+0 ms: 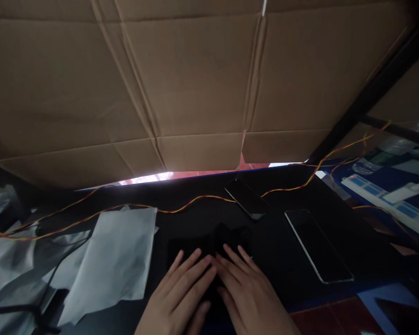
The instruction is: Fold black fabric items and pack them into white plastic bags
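Observation:
Both hands rest side by side at the front of the black tabletop. Beneath them is a soft-looking black item, perhaps cloth; its outline blends into the dark surface. My left hand lies on it with fingers stretched forward. My right hand presses on its right part, fingers also extended and slightly spread. The fingertips of the two hands nearly meet in the middle. A dark smartphone lies beyond my right hand. Further right is a larger phone with a pale edge, its screen dark.
White translucent bags lie left, near a black cable. A twisted red-and-yellow wire crosses the table's back. Behind stands a cardboard sheet. At right are a white power strip, a plastic bottle and a dark metal bar.

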Demonstrator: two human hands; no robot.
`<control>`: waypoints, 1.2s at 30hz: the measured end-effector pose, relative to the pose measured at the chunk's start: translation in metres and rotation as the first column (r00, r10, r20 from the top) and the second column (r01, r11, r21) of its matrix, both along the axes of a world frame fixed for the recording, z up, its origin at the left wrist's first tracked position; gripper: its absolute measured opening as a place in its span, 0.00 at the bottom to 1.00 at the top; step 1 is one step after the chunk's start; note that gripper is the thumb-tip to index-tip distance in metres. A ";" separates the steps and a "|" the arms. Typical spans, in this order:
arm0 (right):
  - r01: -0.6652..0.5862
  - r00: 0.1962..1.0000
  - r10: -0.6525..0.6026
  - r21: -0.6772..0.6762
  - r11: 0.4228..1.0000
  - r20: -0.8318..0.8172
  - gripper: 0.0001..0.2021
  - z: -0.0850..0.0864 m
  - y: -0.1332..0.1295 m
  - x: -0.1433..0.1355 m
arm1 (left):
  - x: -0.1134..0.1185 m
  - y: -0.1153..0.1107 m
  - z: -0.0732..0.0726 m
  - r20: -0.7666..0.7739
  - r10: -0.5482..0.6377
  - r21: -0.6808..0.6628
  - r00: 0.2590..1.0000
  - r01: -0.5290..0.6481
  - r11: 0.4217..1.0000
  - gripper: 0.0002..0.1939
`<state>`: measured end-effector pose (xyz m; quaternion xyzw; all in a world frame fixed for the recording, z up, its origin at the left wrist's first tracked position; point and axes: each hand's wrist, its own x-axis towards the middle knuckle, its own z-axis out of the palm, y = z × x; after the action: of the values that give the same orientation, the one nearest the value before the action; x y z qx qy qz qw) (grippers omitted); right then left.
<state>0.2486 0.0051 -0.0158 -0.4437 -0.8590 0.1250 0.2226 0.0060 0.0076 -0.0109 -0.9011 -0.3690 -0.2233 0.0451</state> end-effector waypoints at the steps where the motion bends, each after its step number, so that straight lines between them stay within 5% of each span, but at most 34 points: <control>1: -0.010 1.000 0.010 -0.022 1.000 -0.003 0.26 0.001 0.001 -0.001 | 0.007 0.003 -0.001 -0.030 -0.005 -0.008 1.000 0.005 1.000 0.30; 5: 0.000 0.994 -0.002 -0.016 1.000 -0.110 0.22 0.002 0.000 0.009 | 0.011 0.014 -0.012 -0.147 -0.045 0.010 0.988 0.047 0.999 0.31; 8: 0.278 0.935 -0.258 0.051 0.959 -0.244 0.14 -0.005 -0.006 0.025 | -0.002 0.013 -0.023 -0.122 -0.070 0.051 0.990 0.077 0.996 0.27; 11: 0.558 0.812 -0.539 0.029 0.829 -0.223 0.16 -0.019 -0.011 0.031 | -0.009 0.007 -0.032 -0.050 -0.063 0.029 0.997 0.065 0.997 0.28; 15: 0.523 0.808 -0.547 -0.160 0.837 -0.219 0.15 -0.028 -0.014 0.025 | -0.003 0.006 -0.033 0.021 -0.018 -0.070 1.000 0.020 0.997 0.26; 18: 0.464 0.770 -0.558 -0.329 0.823 -0.310 0.11 -0.018 -0.011 0.027 | -0.003 0.011 -0.023 -0.021 -0.055 -0.081 0.998 0.053 0.995 0.26; 20: 0.498 0.741 -0.579 -0.302 0.813 -0.339 0.10 -0.004 -0.009 0.032 | -0.008 0.014 -0.015 -0.044 -0.055 -0.083 0.997 0.052 0.995 0.34; 22: 0.596 0.726 -0.603 -0.137 0.791 -0.330 0.10 0.011 -0.005 0.034 | -0.015 0.015 -0.010 -0.043 -0.055 -0.104 0.998 0.051 0.993 0.34; 24: 0.618 0.764 -0.571 0.082 0.782 -0.302 0.12 0.022 -0.003 0.026 | -0.021 0.012 -0.010 -0.023 -0.062 -0.130 0.998 0.058 0.990 0.31; 27: 0.454 0.888 -0.405 0.284 0.844 -0.217 0.08 0.023 -0.002 -0.006 | -0.028 0.003 -0.014 0.077 -0.007 -0.142 0.997 0.017 0.990 0.25; 33: 0.182 0.980 -0.144 0.317 0.931 -0.141 0.16 -0.004 -0.006 -0.055 | -0.032 -0.015 -0.010 0.348 0.316 -0.110 0.883 -0.297 0.949 0.21; 36: 0.045 0.971 0.028 0.294 0.955 -0.239 0.09 0.002 -0.006 -0.039 | -0.016 -0.012 0.000 0.267 0.268 -0.137 0.926 -0.239 0.961 0.26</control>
<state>0.2094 -0.0013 -0.0134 -0.3905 -0.8328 0.0460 0.3898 -0.0100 -0.0048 -0.0107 -0.8056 -0.4960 -0.3232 -0.0255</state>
